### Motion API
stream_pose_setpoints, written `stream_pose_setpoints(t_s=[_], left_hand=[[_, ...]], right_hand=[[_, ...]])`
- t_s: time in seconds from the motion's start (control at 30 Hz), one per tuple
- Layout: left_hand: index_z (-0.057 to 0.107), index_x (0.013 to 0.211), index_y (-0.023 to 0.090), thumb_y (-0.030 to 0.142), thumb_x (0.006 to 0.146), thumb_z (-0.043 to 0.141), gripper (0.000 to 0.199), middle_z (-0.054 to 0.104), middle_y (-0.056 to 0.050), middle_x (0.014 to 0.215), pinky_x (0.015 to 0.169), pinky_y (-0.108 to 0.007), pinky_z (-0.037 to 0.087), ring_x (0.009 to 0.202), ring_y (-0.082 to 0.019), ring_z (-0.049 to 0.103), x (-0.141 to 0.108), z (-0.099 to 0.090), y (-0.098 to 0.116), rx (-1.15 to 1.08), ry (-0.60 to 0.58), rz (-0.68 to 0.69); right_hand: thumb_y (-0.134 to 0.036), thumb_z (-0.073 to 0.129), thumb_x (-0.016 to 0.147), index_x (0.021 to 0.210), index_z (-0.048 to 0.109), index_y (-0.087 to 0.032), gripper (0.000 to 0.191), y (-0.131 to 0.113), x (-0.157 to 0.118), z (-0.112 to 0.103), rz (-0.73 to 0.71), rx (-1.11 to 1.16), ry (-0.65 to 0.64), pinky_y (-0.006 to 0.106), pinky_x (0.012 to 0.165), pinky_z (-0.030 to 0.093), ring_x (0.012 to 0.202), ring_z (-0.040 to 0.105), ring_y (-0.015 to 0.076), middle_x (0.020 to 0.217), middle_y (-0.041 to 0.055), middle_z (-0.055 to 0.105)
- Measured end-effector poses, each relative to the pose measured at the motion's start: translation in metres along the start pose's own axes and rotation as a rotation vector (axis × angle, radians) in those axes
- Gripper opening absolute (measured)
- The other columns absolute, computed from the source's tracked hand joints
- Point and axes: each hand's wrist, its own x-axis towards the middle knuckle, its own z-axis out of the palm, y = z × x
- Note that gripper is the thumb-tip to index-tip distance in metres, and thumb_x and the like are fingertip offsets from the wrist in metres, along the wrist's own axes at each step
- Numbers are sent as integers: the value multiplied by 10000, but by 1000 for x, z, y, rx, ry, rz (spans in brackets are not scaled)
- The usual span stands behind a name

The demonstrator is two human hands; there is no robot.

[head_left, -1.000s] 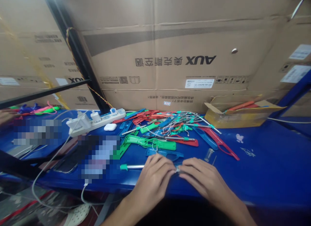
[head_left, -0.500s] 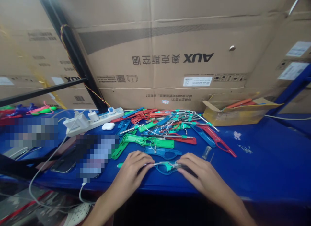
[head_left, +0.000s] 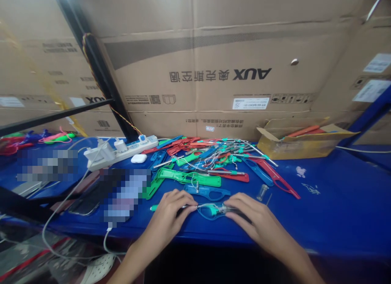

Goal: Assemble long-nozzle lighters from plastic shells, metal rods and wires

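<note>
Near the table's front edge lies a blue lighter casing (head_left: 210,216), its open side up, with a green trigger piece (head_left: 215,210) and a white wire inside. My left hand (head_left: 173,212) is closed, thumb and fingers pinching the left part of this lighter around a thin metal rod. A green tip (head_left: 153,208) sticks out left of that hand. My right hand (head_left: 249,210) pinches the lighter's right end, covering most of it. Just behind, another blue casing half (head_left: 207,192) lies with a small wired part on it. A small clear cylindrical part (head_left: 262,192) rests beyond my right hand.
A heap of red, green and blue lighter casings (head_left: 189,177), metal tubes and wires covers the middle back. At right back stands an open cardboard box (head_left: 301,148) with orange-red pieces. Left are a power strip (head_left: 134,147), white earphone case (head_left: 139,158), phones (head_left: 126,198) and cables.
The whole view has shifted slightly, so everything appears a little further right. Both hands keep their hold on the blue lighter, with hardly any finger movement visible.
</note>
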Motion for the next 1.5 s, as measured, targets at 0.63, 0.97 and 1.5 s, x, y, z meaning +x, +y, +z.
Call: stream_pose_setpoints(t_s=[0.63,0.97,1.5], left_hand=[[588,1387,378,74,1038,435,487,616,-46,1267,1033,-432,432,1126,-231,573,-8,-3,2,137,-143,62],[603,1381,368,36,1013,428,525,624,-63,1252,1009,-429,443,1104,-237,571,-8,-3,2,162,-129,94],[643,1248,293,193,1090,397,310,629,-55,1212,1011,-411,404,1087,-227,570,-4,-5,7,105,-112,48]], right_hand=[[-312,482,1076,1162,664,-251,210,-2,7,8,26,-170,141,300,790,590,949,709,188,1097,55,708],[-266,506,1061,1118,698,-228,204,-2,9,1,-59,-221,178,373,814,556,950,666,222,1056,73,724],[-213,493,1061,1183,683,-284,236,7,2,1,21,-161,8,438,925,519,1071,630,232,1183,65,664]])
